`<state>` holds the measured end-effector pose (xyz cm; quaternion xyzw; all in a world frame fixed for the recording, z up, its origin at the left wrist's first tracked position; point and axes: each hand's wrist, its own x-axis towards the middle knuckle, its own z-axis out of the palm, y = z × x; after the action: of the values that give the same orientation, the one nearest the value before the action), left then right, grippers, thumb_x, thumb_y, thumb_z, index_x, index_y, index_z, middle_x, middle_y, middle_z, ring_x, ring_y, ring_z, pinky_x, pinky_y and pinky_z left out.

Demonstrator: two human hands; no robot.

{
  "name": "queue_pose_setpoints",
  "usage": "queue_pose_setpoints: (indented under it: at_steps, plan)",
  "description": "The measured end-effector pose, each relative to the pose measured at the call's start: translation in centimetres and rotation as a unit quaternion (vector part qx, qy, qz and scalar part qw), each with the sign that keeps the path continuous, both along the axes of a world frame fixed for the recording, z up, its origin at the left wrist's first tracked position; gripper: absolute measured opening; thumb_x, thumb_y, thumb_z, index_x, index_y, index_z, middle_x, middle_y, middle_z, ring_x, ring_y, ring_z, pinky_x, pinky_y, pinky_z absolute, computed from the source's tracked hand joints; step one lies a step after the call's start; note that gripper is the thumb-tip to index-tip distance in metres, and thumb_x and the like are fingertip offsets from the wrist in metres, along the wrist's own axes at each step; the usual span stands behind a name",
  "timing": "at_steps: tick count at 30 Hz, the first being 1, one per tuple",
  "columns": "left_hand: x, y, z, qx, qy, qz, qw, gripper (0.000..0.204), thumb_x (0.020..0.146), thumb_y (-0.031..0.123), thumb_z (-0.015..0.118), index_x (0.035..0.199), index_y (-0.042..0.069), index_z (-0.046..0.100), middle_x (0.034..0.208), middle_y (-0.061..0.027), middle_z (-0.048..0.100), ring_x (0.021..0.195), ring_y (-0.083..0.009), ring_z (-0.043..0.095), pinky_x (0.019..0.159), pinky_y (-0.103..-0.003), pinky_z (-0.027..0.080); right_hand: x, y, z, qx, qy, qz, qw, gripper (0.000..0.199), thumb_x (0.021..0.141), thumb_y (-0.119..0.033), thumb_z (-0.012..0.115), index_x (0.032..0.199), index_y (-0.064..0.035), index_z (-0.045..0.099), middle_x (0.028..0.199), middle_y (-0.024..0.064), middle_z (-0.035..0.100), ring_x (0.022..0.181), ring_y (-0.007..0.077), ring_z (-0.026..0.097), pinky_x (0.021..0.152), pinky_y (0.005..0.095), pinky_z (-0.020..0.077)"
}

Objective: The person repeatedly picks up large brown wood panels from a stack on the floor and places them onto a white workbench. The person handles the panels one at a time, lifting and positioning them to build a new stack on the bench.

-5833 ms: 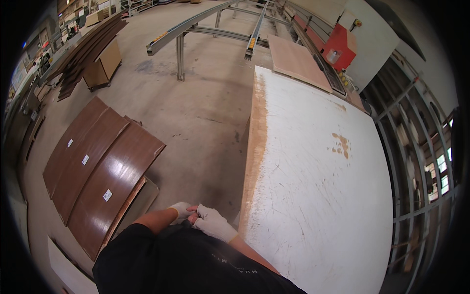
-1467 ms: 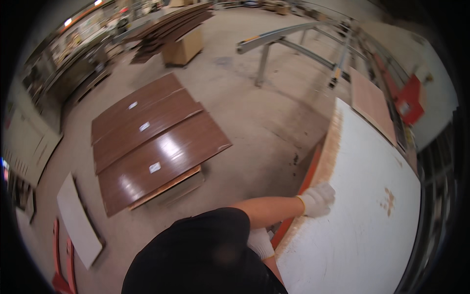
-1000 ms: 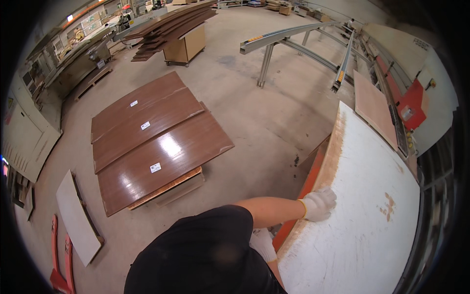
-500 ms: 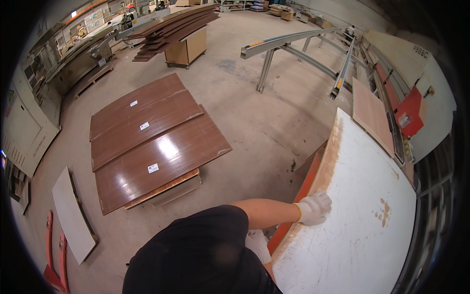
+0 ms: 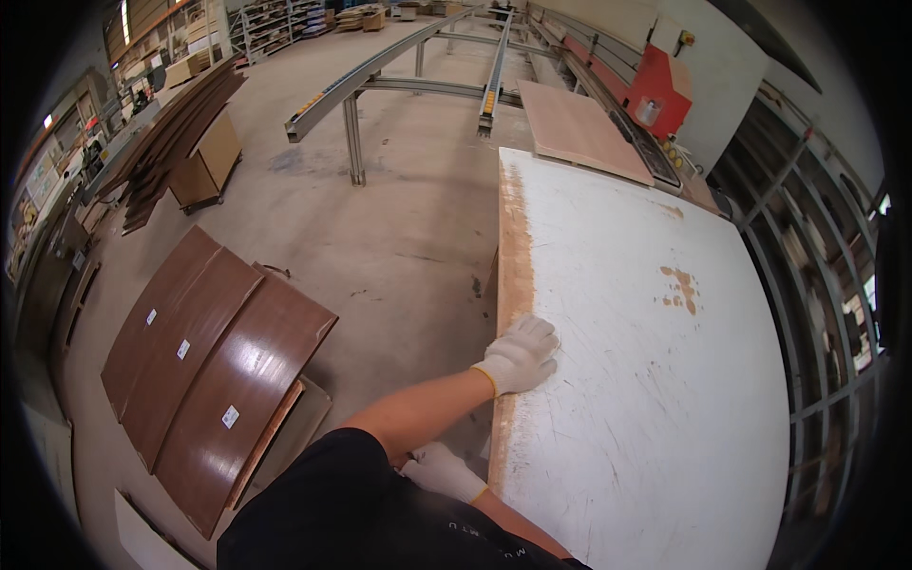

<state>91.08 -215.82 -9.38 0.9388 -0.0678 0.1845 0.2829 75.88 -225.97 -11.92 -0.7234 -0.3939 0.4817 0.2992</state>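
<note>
Three glossy brown panels, each bearing a small white label, are laid on the concrete floor. The left hand, fingers spread flat, is pressed on the white board; the right hand is closed on its near edge. A red machine is seen beyond.

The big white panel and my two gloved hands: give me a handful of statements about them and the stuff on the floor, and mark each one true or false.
1. The left hand lies flat on the white panel, near its worn brown edge. True.
2. The right hand rests at the middle of the panel. False: it is low down at the panel's near edge, close to the body.
3. Both hands wear white gloves. True.
4. The brown boards on the floor lie to the person's right. False: they lie to the left.
5. A red machine stands beyond the panel's far end. True.
</note>
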Motion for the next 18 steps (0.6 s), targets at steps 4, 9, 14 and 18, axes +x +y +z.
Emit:
queue_pose_setpoints:
  at_steps: [4,9,14,18]
  plan:
    - [0.1,0.1,0.1,-0.003,-0.019,-0.001,1.000,0.031,0.091,0.029,0.067,0.111,0.006,0.067,0.126,-0.0130,0.058,0.128,-0.0349,0.048,0.113,-0.044,0.041,-0.2,-0.1,0.5,0.023,0.010,-0.007,1.000,0.026,0.098,-0.022,0.063,0.112,-0.0036,0.074,0.100,0.0154,0.077,0.095,0.0257,0.073,0.088,0.0392,0.0543]
    - [0.1,0.0,0.1,0.003,-0.024,0.000,1.000,0.031,0.090,0.029,0.067,0.111,0.006,0.067,0.124,-0.0127,0.058,0.126,-0.0342,0.050,0.111,-0.044,0.043,-0.2,0.1,-0.1,0.058,0.012,-0.014,0.998,0.026,0.098,-0.020,0.064,0.115,-0.0038,0.075,0.102,0.0159,0.078,0.097,0.0259,0.074,0.089,0.0390,0.0547]
    - [0.1,0.1,-0.2,0.014,-0.032,0.004,0.999,0.031,0.090,0.029,0.067,0.111,0.006,0.067,0.123,-0.0127,0.058,0.125,-0.0345,0.050,0.111,-0.044,0.043,0.0,0.1,-0.7,-0.026,0.056,0.026,0.998,0.052,0.099,-0.040,0.063,0.143,-0.0128,0.065,0.139,0.0236,0.066,0.134,0.0402,0.060,0.112,0.0463,0.0462]
    - [0.1,0.1,-0.3,0.016,-0.041,0.002,0.999,0.032,0.090,0.030,0.067,0.111,0.006,0.067,0.123,-0.0129,0.058,0.124,-0.0349,0.050,0.111,-0.045,0.043,0.0,0.2,0.2,0.035,-0.001,-0.005,0.999,0.026,0.099,-0.022,0.064,0.116,-0.0055,0.075,0.102,0.0149,0.079,0.097,0.0258,0.074,0.088,0.0390,0.0549]
